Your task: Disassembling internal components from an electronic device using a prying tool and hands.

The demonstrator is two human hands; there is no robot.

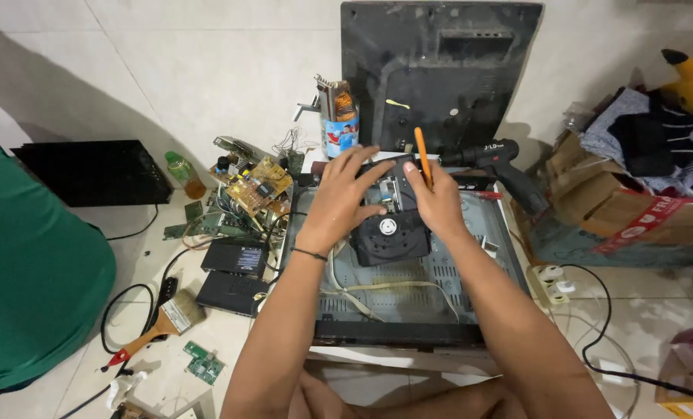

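Head view, steeply downward, close

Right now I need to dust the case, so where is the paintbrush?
The paintbrush lies on the floor at lower left, left of the open metal case, near two small green circuit boards.

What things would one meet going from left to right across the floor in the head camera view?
Green cloth → wooden-handled paintbrush → yellow circuit board → left hand → black disc drive unit → right hand holding an orange pencil-like tool → black cordless drill → white power strip → brown cardboard box.
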